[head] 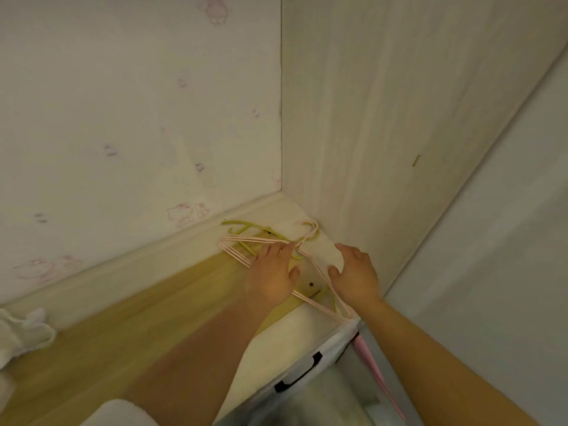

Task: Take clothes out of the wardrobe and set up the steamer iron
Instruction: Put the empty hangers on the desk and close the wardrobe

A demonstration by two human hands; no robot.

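A pile of thin pink hangers (pixel 246 239) and green hangers (pixel 242 225) lies on the floor in the corner where the patterned wall meets the pale wooden wardrobe side (pixel 384 118). My left hand (pixel 272 273) rests flat on the hangers, fingers straight and pointing toward the corner. To its right, my right hand (pixel 356 273) lies over the long pink wire, fingers loosely bent; whether it grips the wire is not visible. No clothes or steamer iron show in view.
A white skirting board (pixel 123 262) runs along the wall above the wooden floor (pixel 107 348). White cloth (pixel 21 333) lies at the left edge. A white bag with a black handle (pixel 301 375) and a pink strip (pixel 368 358) sit below my right arm.
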